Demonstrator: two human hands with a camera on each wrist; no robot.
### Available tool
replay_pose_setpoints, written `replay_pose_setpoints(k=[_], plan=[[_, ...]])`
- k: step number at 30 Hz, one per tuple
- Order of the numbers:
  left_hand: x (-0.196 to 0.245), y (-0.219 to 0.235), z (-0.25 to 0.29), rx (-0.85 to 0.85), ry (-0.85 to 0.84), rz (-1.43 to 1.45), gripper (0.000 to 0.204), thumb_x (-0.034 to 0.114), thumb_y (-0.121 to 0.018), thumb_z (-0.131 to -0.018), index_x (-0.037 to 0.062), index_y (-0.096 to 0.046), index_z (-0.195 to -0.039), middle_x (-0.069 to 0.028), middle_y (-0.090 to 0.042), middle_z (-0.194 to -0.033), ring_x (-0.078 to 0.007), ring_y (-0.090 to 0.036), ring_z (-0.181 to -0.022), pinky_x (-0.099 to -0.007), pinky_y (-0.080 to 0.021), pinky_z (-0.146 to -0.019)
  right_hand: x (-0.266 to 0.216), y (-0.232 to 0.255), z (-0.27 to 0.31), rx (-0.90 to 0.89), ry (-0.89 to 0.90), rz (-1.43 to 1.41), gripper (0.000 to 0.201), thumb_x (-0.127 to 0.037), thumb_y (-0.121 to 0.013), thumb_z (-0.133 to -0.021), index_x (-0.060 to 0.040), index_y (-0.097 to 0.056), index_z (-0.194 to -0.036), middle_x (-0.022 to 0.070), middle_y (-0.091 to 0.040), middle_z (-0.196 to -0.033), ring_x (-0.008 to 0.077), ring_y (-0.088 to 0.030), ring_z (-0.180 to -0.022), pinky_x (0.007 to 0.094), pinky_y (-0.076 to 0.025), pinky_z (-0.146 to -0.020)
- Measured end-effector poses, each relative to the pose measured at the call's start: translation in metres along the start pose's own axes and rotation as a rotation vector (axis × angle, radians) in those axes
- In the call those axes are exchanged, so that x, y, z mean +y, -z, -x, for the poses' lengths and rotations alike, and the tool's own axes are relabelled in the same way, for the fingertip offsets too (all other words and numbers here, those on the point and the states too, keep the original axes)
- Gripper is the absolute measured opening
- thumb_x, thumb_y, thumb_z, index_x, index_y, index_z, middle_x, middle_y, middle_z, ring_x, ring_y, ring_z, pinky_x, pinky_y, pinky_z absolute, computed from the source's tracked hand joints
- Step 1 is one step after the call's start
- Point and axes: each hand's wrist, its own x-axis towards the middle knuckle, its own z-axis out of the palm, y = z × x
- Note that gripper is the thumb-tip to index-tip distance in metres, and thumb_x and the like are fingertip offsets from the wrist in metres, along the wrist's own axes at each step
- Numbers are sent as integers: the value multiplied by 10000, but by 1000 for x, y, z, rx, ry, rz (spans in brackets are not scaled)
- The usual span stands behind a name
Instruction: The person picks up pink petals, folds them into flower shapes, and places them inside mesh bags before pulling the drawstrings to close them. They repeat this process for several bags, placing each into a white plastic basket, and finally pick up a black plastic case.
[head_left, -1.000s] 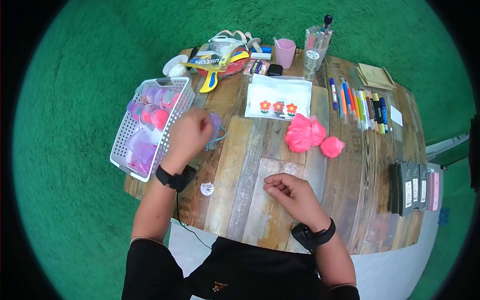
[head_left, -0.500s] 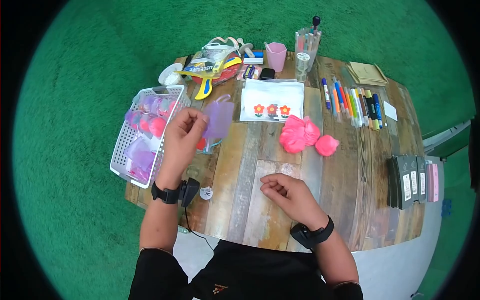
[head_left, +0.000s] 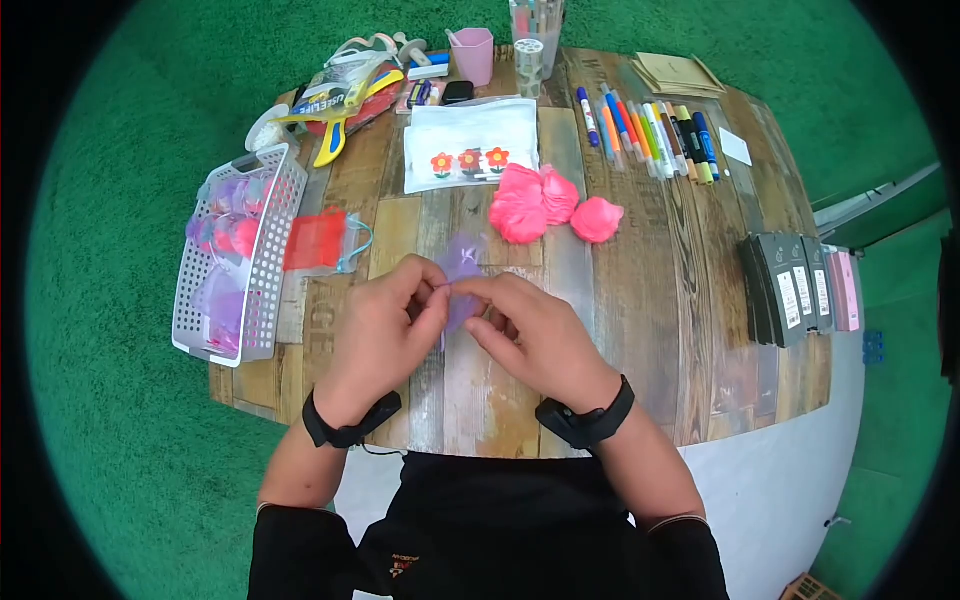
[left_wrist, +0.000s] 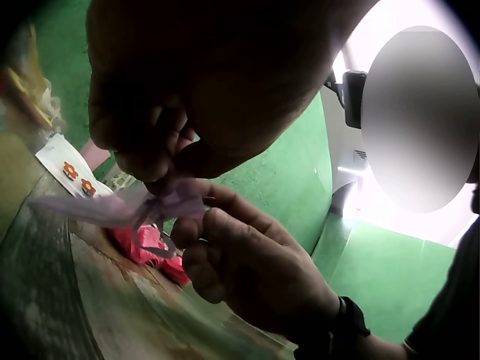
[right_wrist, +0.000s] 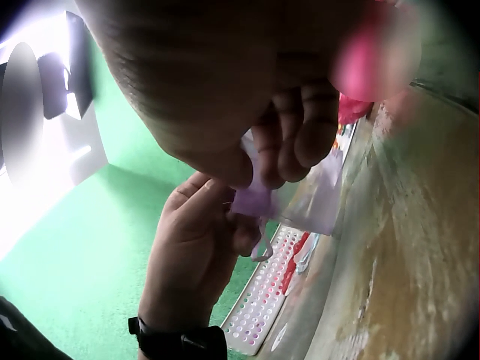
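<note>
A sheer purple drawstring pouch [head_left: 464,256] is held between both hands above the middle of the table. My left hand [head_left: 380,325] pinches its gathered mouth between thumb and fingertips. From the other side my right hand [head_left: 540,335] pinches the mouth too, its fingertips close to the left ones. In the left wrist view the pouch [left_wrist: 97,210] hangs flat, with a ribbon loop dangling below the right fingers. A red sheer pouch [head_left: 315,242] with light blue cords lies beside the basket. Pink bundles [head_left: 535,205] lie just beyond the hands.
At the left stands a white perforated basket [head_left: 262,300] with purple and pink items. Behind the hands lies a white pouch [head_left: 470,125] with red flowers. Markers [head_left: 650,135] lie right of it; black boxes [head_left: 775,290] stand at the right edge.
My left hand has brought the purple pouch from beside the basket to the middle. My right hand has come to meet it and taken hold. The red pouch is now uncovered.
</note>
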Motion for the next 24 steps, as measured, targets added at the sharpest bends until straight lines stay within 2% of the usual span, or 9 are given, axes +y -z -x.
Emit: replay_pose_setpoints(k=[2, 5, 8, 11, 13, 17, 20, 23, 24], plan=[[-2, -2, -1, 30, 41, 60, 81, 50, -713, -973, 3, -651, -996, -98, -700, -719, -169, -683, -604, -310, -525, -585, 3, 0, 0, 8, -19, 0, 249, -118, -742, -982, -81, -703, -1225, 113, -689, -1057, 281, -746, -886, 401, -592, -778], [4, 5, -2, 23, 69, 98, 77, 13, -669, -994, 0, -610, -946, -2, -625, -698, -37, -565, -625, -239, -413, -555, 5, 0, 0, 0, -60, -31, 200, -129, -746, -991, -65, -719, -1178, 113, -688, -1038, 271, -728, -855, 384, -583, -769], [10, 13, 0, 11, 70, 5, 96, 30, -669, -983, 1, -606, -918, -4, -601, -657, -38, -540, -599, -250, -390, -543, 12, -4, 0, 6, -30, -43, 177, -130, -745, -1004, -51, -740, -1162, 107, -687, -1015, 240, -695, -814, 352, -564, -745], [10, 16, 2, -75, 46, -109, 134, 90, -706, -961, 6, -624, -896, -108, -651, -644, -181, -625, -537, -334, -468, -544, 19, -5, -1, -18, 10, -72, 184, -138, -744, -1010, -54, -754, -1174, 115, -701, -1013, 239, -698, -822, 359, -560, -746], [4, 12, 1, -110, 25, -133, 177, 126, -734, -954, 9, -626, -876, -109, -640, -628, -196, -621, -531, -350, -467, -542, 23, -2, -2, -39, 46, -90, 202, -144, -742, -1015, -56, -760, -1196, 122, -716, -1010, 231, -702, -827, 362, -557, -747], [8, 14, -15, -107, 70, -123, 232, 185, -789, -939, 14, -638, -898, -92, -621, -606, -226, -611, -523, -371, -480, -550, 14, 21, -2, -4, -146, -64, 247, -163, -755, -1000, -57, -758, -1223, 130, -750, -989, 250, -709, -806, 374, -565, -742], [4, 14, -36, -108, 31, -115, 253, 203, -818, -925, 10, -656, -948, -101, -648, -682, -235, -636, -585, -374, -508, -597, 13, 48, -9, 66, -328, 34, 237, -178, -767, -964, -61, -762, -1170, 145, -764, -1005, 330, -729, -837, 418, -578, -767], [-2, 3, -59, -143, -46, -75, 260, 150, -815, -937, -7, -646, -1058, -51, -640, -863, -111, -586, -698, -301, -486, -645, 26, 67, -22, 205, -205, 350, 224, -167, -775, -945, -63, -760, -1142, 140, -754, -989, 337, -739, -858, 431, -584, -772], [-4, -1, -67, -154, -68, -78, 307, 149, -822, -928, -8, -639, -1118, -68, -643, -940, -126, -599, -717, -312, -498, -661, 22, 72, -29, 186, -258, 376, 220, -168, -793, -918, -62, -763, -1108, 141, -740, -1009, 353, -739, -929, 448, -588, -808]])
